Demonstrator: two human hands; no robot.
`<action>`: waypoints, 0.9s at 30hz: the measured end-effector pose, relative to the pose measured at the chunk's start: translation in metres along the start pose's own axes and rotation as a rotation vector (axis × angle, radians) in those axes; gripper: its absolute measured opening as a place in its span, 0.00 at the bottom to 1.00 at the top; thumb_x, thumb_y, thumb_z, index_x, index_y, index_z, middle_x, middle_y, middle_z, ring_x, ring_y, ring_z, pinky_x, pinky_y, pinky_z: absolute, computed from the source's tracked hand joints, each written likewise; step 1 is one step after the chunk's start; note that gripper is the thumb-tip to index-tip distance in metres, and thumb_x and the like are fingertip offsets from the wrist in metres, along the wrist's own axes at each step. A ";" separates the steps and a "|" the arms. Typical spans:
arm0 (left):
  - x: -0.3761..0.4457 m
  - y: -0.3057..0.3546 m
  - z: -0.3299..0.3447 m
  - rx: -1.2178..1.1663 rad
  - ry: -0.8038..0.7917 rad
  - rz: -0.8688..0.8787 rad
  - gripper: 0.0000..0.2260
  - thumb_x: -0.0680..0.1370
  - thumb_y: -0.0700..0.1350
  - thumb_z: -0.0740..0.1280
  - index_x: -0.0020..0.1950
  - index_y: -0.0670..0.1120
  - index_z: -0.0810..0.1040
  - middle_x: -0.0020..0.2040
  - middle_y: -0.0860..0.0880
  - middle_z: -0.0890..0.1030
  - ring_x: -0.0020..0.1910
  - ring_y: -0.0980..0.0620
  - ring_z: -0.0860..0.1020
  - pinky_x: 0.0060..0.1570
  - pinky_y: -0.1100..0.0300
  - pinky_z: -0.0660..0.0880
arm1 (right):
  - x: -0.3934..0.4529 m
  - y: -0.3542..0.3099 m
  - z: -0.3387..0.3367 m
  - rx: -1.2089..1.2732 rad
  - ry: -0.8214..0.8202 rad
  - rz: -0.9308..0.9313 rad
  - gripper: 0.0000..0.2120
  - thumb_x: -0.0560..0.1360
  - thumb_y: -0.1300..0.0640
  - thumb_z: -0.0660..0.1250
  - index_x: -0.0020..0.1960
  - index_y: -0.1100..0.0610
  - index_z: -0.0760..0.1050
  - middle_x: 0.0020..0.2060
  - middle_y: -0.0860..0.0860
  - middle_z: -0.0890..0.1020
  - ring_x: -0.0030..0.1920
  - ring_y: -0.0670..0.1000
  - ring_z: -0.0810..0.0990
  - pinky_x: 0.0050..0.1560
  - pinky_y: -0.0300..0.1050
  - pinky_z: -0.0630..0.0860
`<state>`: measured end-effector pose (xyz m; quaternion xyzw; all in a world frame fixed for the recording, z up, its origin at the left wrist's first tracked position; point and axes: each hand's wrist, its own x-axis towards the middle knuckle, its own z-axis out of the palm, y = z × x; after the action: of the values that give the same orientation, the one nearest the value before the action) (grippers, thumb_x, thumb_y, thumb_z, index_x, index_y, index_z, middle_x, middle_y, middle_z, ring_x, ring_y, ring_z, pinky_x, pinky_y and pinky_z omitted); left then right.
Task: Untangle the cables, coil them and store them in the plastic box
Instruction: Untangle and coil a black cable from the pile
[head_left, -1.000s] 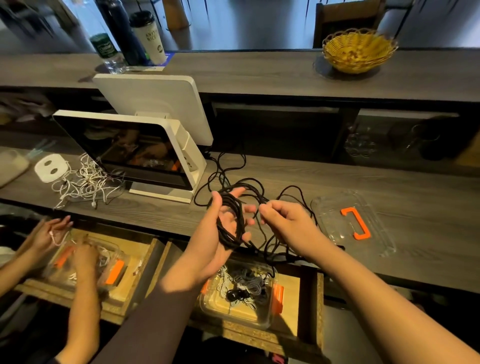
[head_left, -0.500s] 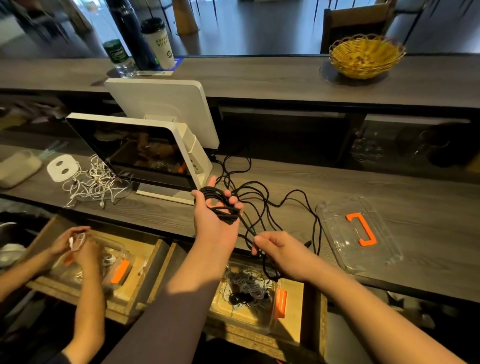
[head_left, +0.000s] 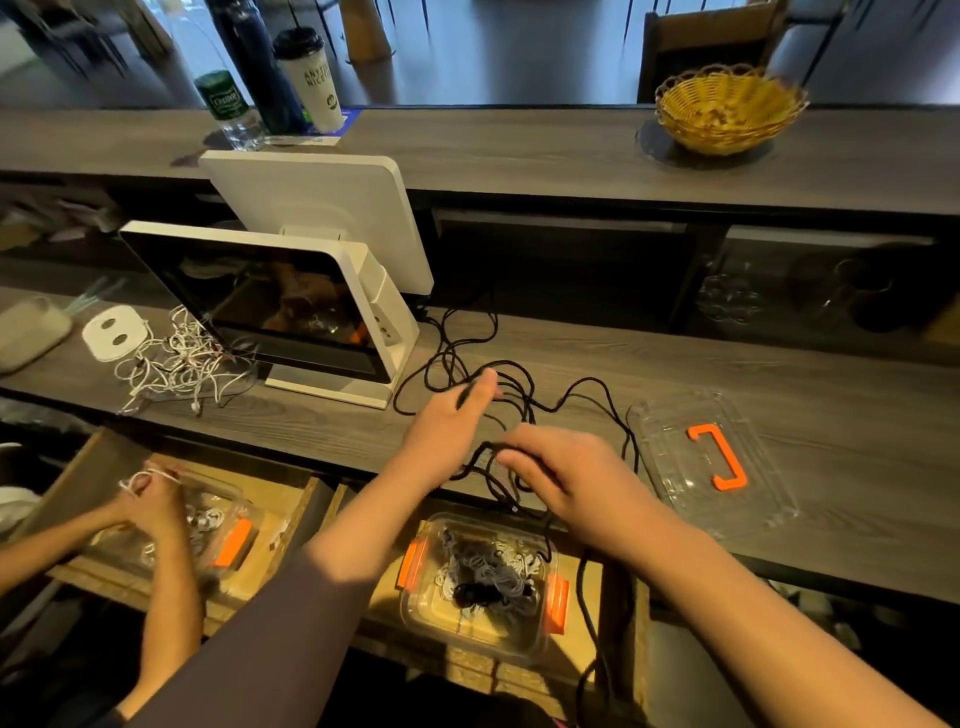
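Both hands work a tangled black cable (head_left: 519, 395) over the bench (head_left: 779, 384) edge.

The left hand (head_left: 449, 426) is motion-blurred with fingers extended over the cable loops; whether it grips a strand cannot be determined. The right hand (head_left: 561, 473) has its fingers curled around a bunch of black strands at the bench edge, and the fingertips are partly hidden by the cable. One strand hangs off the edge, past the open plastic box (head_left: 478, 582) in the drawer (head_left: 587, 670) below, which holds coiled grey, black and white cables. The clear lid (head_left: 711, 457) with orange handle lies on the bench, right of the hands. At far left, another person's hands (head_left: 150, 499) hold a white cable, arms cut off by the frame.
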<state>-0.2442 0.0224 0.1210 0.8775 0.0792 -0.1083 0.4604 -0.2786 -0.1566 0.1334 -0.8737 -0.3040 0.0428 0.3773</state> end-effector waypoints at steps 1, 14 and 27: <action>0.000 -0.002 0.001 -0.003 -0.103 0.005 0.35 0.74 0.77 0.48 0.55 0.54 0.82 0.47 0.51 0.83 0.51 0.52 0.80 0.56 0.54 0.74 | 0.004 0.001 -0.003 -0.012 0.045 -0.041 0.14 0.82 0.43 0.54 0.58 0.46 0.75 0.45 0.41 0.81 0.44 0.41 0.79 0.47 0.45 0.80; -0.029 -0.011 -0.004 -0.433 -0.686 -0.195 0.34 0.65 0.75 0.69 0.52 0.46 0.76 0.38 0.51 0.74 0.31 0.58 0.68 0.31 0.67 0.65 | 0.020 0.013 -0.010 0.112 0.205 0.086 0.16 0.74 0.39 0.64 0.41 0.52 0.77 0.31 0.44 0.78 0.33 0.43 0.77 0.34 0.35 0.72; -0.038 -0.030 -0.024 -1.268 -0.407 -0.146 0.23 0.83 0.60 0.54 0.71 0.51 0.76 0.51 0.42 0.79 0.42 0.50 0.76 0.32 0.62 0.73 | 0.012 0.044 0.007 0.380 -0.008 0.292 0.14 0.79 0.46 0.65 0.38 0.52 0.74 0.30 0.47 0.75 0.32 0.46 0.73 0.39 0.48 0.75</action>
<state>-0.2848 0.0575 0.1207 0.3914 0.0983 -0.2351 0.8842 -0.2493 -0.1685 0.1003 -0.8214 -0.1626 0.1569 0.5237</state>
